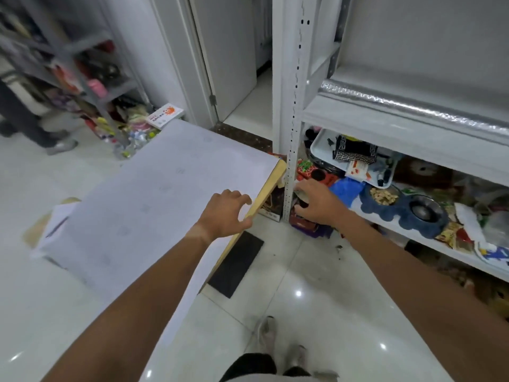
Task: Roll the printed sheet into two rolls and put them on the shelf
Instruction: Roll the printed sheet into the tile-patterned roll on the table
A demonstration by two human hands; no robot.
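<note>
Both hands are reaching forward with nothing in them: we are holding our left hand (pixel 225 213) over the near right edge of the sheet, fingers loosely spread and curled, and our right hand (pixel 316 202) out by the lower shelf, fingers relaxed and open.

Going from largest down, we are facing the white metal shelf unit (pixel 413 128), its lower level crowded with odds and ends. The large white printed sheet (pixel 154 205) is lying flat and unrolled on a low wooden-edged table (pixel 264 197) just beside the shelf's upright post. A silver foil-wrapped roll (pixel 413 106) is resting on the upper shelf.

We are judging that rolling is not yet begun; next we are needing to grip a sheet edge with both hands and curl it evenly.
</note>
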